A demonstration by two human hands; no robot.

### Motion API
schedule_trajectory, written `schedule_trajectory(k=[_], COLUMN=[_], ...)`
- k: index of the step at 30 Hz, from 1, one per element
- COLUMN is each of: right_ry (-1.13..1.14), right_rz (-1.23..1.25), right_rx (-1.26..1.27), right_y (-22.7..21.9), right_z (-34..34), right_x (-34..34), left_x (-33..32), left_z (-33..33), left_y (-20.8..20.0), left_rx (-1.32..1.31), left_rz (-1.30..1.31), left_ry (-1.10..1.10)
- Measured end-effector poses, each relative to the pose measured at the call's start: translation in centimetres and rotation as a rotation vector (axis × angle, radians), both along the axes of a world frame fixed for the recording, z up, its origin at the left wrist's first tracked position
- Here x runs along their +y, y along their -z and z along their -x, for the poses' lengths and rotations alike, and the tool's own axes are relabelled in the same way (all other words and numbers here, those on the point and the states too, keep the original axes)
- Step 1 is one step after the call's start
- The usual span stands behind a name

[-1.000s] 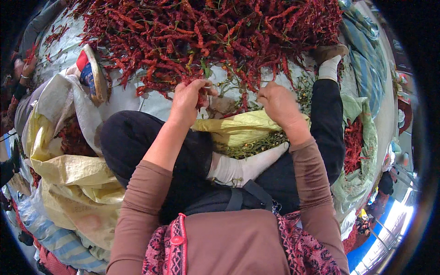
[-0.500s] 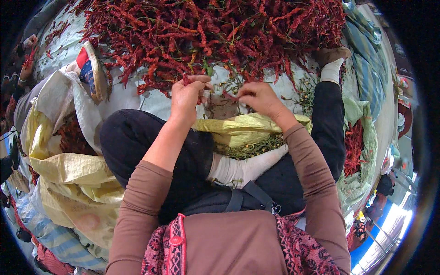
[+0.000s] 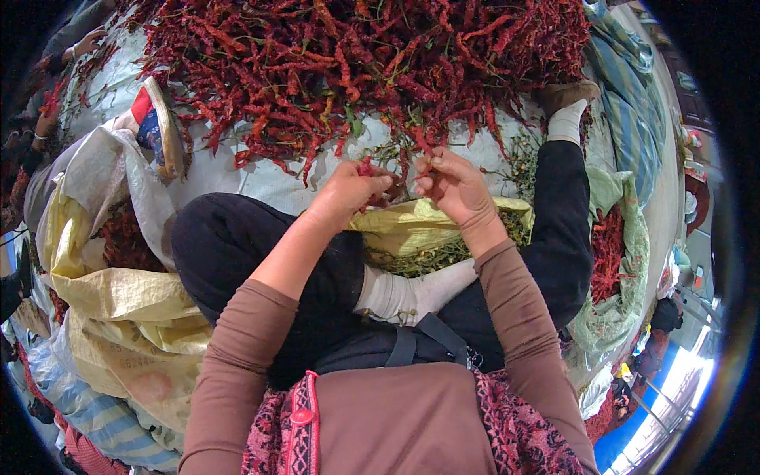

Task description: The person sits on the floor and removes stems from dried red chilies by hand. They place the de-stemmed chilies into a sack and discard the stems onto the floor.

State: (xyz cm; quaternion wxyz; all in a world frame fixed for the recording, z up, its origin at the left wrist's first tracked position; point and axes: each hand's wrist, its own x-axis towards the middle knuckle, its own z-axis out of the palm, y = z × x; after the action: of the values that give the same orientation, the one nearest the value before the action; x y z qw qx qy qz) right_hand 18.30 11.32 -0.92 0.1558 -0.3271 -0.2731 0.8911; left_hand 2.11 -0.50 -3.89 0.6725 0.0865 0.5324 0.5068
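Observation:
A large heap of dried red chillies (image 3: 372, 71) lies in front of me on a white sheet. My left hand (image 3: 348, 190) is closed around red chillies (image 3: 365, 167), only partly visible between the fingers. Close beside it, my right hand (image 3: 459, 190) pinches a red chilli (image 3: 427, 165) between thumb and fingers, palm partly turned up. Both hands are over the near edge of the heap, just beyond a yellow sack (image 3: 412, 215). Greenish stems (image 3: 419, 260) lie in that sack, between my legs. More stems (image 3: 388, 150) are scattered on the sheet behind the hands.
An open pale yellow sack (image 3: 127, 297) with dark red chillies stands at my left. At my right is a light green sack (image 3: 625, 293) of red chillies. A shoe (image 3: 162, 131) rests at far left, near another person's hand (image 3: 89, 41). Striped sheeting (image 3: 633, 103) edges the right side.
My left hand has moved right and nearer to me, closer to the right hand. My right hand has turned its palm upward, with a chilli still in the fingers.

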Motion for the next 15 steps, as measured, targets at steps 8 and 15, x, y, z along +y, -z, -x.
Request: schedule_trajectory(k=[8,15], right_ry=[-0.141,-0.074], right_rz=[-0.565,-0.69], right_rx=[-0.41,-0.505], right_y=[-0.3,-2.3], right_z=[2.3,3.6], right_x=[-3.6,-2.8], left_x=[0.3,0.1], left_z=[0.1,0.0], left_y=[-0.9,-1.0], left_rx=[-0.13,0.031], left_rz=[-0.208,-0.158], left_ry=[-0.237,-0.182])
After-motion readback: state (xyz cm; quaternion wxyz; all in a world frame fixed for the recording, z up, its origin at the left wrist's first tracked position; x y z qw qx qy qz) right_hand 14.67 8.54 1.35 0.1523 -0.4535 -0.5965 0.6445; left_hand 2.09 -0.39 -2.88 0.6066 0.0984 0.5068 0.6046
